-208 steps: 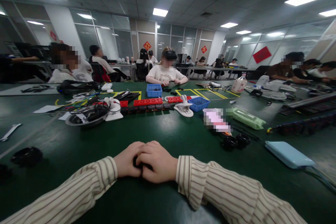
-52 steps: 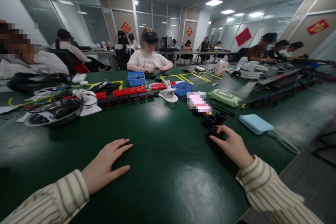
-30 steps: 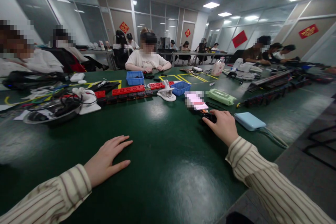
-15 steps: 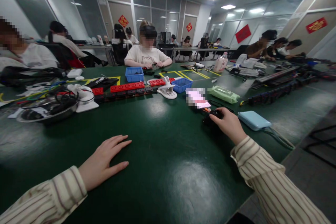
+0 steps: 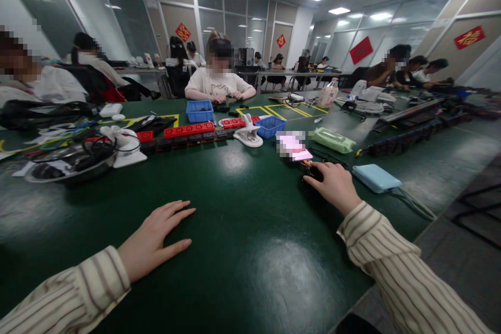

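Reaching for the small black round parts

Resting over the small black round parts (image 5: 313, 173), the right hand (image 5: 332, 187) has its fingers (image 5: 313, 180) curled on top of them, so most of the parts are hidden. I cannot tell if the fingers grip one. The parts lie on the dark green tabletop (image 5: 250, 229), just below a blurred pink packet (image 5: 293, 146) and near a flat light blue box (image 5: 376, 177). The left hand (image 5: 154, 240) lies flat and open, holding nothing, well apart from the right. Between both hands the tabletop is bare. The tabletop's edge runs close on the right side.
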### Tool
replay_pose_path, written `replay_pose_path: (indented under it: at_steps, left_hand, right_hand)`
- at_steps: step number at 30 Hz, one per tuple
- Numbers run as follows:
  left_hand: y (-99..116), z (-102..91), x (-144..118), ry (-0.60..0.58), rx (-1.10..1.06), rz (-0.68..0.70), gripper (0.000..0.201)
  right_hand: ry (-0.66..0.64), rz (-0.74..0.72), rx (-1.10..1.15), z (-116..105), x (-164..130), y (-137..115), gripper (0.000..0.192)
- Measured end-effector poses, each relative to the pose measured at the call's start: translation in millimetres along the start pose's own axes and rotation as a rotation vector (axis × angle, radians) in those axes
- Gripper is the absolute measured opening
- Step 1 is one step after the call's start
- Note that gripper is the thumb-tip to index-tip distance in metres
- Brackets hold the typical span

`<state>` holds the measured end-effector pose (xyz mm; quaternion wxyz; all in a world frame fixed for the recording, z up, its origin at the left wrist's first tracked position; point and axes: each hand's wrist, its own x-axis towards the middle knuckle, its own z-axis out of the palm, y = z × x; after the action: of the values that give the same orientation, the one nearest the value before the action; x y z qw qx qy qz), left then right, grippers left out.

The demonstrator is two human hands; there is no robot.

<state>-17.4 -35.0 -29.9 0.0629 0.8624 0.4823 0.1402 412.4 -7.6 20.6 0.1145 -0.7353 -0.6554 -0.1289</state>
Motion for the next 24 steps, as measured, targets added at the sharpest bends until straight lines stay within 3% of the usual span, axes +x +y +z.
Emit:
replay_pose_path:
  at_steps: [6, 9, 12, 15, 19, 24]
  left_hand:
    - [-0.3, 0.2, 0.0, 0.008, 0.015, 0.002, 0.059]
    - [-0.5, 0.0, 0.1, 0.006, 0.012, 0.002, 0.059]
    - [-0.8, 0.0, 0.0, -0.006, -0.003, 0.0, 0.059]
    - [-1.4, 0.5, -0.3, -0.011, -0.007, -0.008, 0.06]
    - [-1.9, 1.1, -0.7, 0.0, -0.008, -0.006, 0.06]
    - [-1.2, 0.6, -0.5, -0.003, -0.001, 0.001, 0.06]
  right_hand:
    - [0.031, -0.007, 0.067, -1.8, -1.3, 0.7, 0.044]
    - [0.194, 0.078, 0.208, -9.4, -1.1, 16.7, 0.041]
    - [0.383, 0.263, 0.343, -9.9, 2.2, 41.1, 0.037]
    - [0.262, 0.374, 0.532, 4.6, 9.6, 59.2, 0.038]
    - [0.052, 0.334, 0.664, 28.9, 20.9, 65.9, 0.05]
    - [0.022, 0.341, 0.638, 40.0, 28.5, 71.4, 0.042]
